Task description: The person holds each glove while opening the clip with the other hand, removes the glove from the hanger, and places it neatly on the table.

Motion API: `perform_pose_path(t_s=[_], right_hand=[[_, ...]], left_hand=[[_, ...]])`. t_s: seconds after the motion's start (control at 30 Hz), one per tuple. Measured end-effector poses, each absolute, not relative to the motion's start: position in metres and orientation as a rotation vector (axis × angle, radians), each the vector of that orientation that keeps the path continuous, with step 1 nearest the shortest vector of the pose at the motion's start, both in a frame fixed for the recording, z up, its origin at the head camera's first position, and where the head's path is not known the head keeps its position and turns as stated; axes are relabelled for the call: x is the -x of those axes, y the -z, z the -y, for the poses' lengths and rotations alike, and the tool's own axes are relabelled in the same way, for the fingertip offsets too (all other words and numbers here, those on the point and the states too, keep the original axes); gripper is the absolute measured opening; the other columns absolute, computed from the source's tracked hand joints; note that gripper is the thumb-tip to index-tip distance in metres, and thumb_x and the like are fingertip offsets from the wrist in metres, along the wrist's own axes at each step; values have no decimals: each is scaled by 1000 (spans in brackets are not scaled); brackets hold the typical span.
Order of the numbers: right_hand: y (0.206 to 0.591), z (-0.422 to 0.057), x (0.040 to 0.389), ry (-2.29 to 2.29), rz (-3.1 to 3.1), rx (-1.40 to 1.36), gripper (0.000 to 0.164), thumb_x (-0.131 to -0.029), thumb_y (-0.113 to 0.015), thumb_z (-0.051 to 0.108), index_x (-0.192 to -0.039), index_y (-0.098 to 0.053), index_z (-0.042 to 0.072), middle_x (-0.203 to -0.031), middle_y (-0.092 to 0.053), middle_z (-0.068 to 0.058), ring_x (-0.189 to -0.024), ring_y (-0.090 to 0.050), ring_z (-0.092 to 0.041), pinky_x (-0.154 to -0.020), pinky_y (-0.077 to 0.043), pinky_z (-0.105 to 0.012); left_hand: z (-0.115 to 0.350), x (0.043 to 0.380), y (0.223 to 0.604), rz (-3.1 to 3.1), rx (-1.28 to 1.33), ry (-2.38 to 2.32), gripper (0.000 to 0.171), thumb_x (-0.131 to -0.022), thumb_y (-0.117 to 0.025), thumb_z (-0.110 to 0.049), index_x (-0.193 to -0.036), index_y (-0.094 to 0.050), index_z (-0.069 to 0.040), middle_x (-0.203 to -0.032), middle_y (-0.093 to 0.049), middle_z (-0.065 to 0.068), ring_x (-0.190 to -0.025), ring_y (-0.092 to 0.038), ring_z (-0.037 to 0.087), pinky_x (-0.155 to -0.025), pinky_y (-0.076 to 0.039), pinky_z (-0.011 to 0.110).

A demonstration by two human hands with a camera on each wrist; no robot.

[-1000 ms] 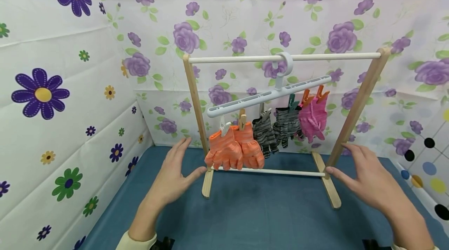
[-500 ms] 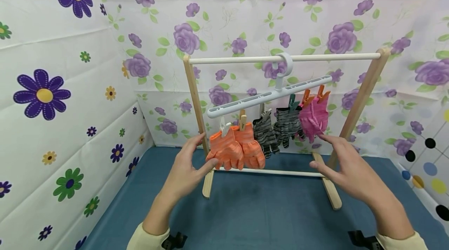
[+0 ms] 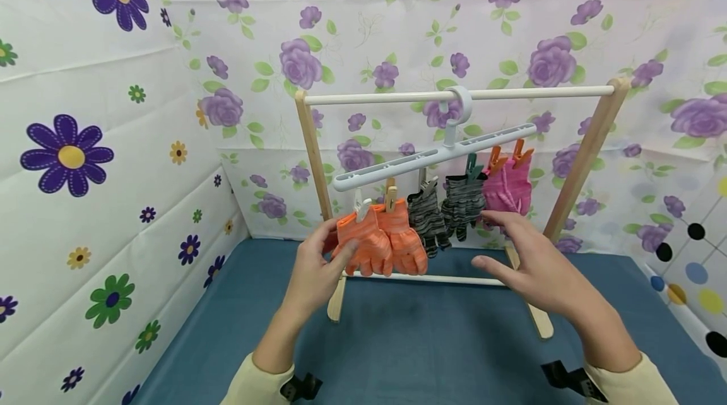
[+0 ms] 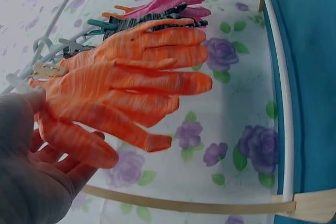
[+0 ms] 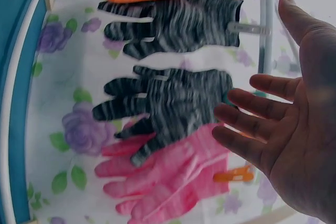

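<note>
My left hand (image 3: pixel 318 269) is at the near orange glove (image 3: pixel 366 244), its thumb across the front and its fingers curled behind the edge. In the left wrist view the thumb lies by the cuff of that orange glove (image 4: pixel 79 103), below a white clothespin (image 4: pixel 18 83). My right hand (image 3: pixel 531 266) is spread with straight fingers, holding nothing, just in front of the pink gloves (image 3: pixel 508 187) and beside the black-and-grey gloves (image 3: pixel 464 200). The right wrist view has its fingertips overlapping the cuff side of the lower grey glove (image 5: pixel 178 100). All gloves hang from a pale hanger (image 3: pixel 431 156).
The hanger hooks over the top bar (image 3: pixel 369 98) of a wooden rack. The rack's right post (image 3: pixel 585 152) and left post (image 3: pixel 312 152) stand on the blue tabletop (image 3: pixel 420 342). Orange clothespins (image 3: pixel 519 151) and a green clothespin (image 3: pixel 472 166) hold gloves. Flowered cloth (image 3: pixel 255 45) is behind.
Both hands have moved inward from the rack's posts. The left has closed in round the near orange glove; the right has come left across the pink gloves. The hanger and gloves have barely moved.
</note>
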State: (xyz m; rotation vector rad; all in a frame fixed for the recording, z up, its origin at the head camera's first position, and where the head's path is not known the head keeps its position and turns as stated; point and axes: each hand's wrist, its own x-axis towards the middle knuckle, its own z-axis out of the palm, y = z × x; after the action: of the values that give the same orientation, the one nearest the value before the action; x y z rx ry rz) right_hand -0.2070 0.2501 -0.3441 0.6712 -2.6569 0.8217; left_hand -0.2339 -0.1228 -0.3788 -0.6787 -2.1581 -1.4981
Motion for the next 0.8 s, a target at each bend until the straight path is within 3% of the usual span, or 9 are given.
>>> perform_pose_path(t_s=[0.17, 0.27, 0.53, 0.8], right_hand=[[335, -236, 207, -859, 2623, -774, 78, -101, -75, 44, -162, -40, 11, -157, -50, -12, -140, -52, -37, -106, -45, -67], [330, -227, 209, -881, 2612, -820, 76, -101, -75, 43, -162, -41, 12, -157, -51, -11, -139, -54, -36, -107, -46, -65], [321, -201, 214, -1002, 2477, -994, 63, -103, -75, 30, -156, -49, 10, -151, -57, -8, -134, -61, -29, -105, -51, -55], [315, -173, 220, -1187, 2348, -1162, 50, -107, -68, 15, -154, -52, 6, -148, -61, -11, -129, -64, -27, -103, -53, -51]], left_hand=[[119, 236, 379, 2095, 672, 1577, 37, -107, -69, -23, -140, -64, -8, -115, -73, 9, -87, -68, 23, -69, -57, 29], [118, 237, 379, 2057, 664, 1610, 34, -107, -68, -23, -137, -66, -8, -108, -74, 9, -79, -64, 27, -64, -54, 30], [115, 239, 376, 1981, 651, 1652, 28, -107, -67, -19, -131, -69, -4, -107, -74, 10, -78, -67, 31, -65, -60, 42], [112, 241, 375, 1935, 648, 1702, 26, -108, -66, -18, -128, -70, -2, -105, -74, 12, -82, -69, 27, -69, -60, 32]])
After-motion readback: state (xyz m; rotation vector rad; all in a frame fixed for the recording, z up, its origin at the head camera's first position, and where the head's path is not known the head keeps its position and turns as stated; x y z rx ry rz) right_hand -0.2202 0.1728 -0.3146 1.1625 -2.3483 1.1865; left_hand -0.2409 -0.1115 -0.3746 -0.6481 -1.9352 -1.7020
